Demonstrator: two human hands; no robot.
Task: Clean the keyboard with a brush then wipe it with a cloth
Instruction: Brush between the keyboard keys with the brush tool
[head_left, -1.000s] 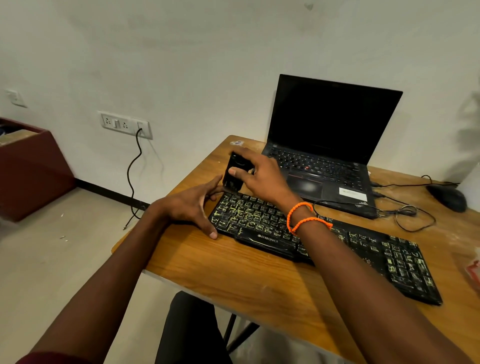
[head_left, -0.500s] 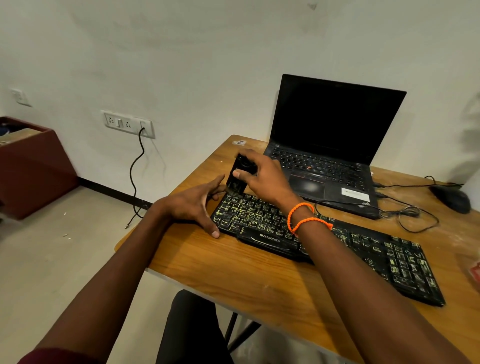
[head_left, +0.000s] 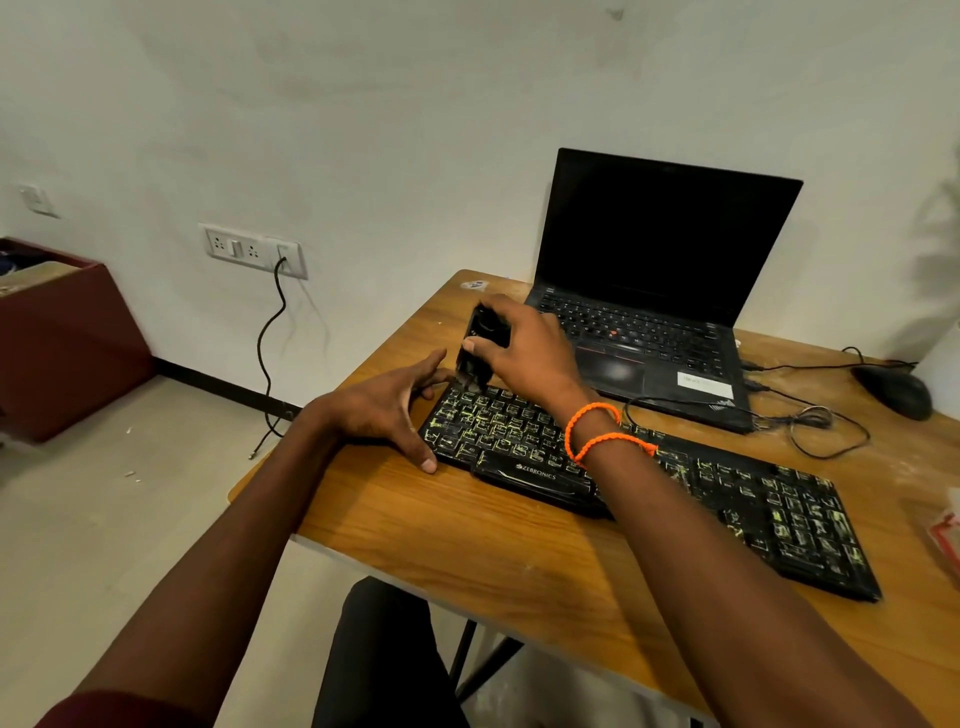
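While the left hand (head_left: 384, 410) lies open, the right hand (head_left: 524, 353) grips the brush (head_left: 478, 348) on the keyboard (head_left: 675, 483).

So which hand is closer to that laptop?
The right hand, holding the brush just in front of the laptop. The left hand rests farther away, at the keyboard's left end.

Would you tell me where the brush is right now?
The brush is in the right hand, bristles down at the far-left corner of the keyboard, beside the laptop.
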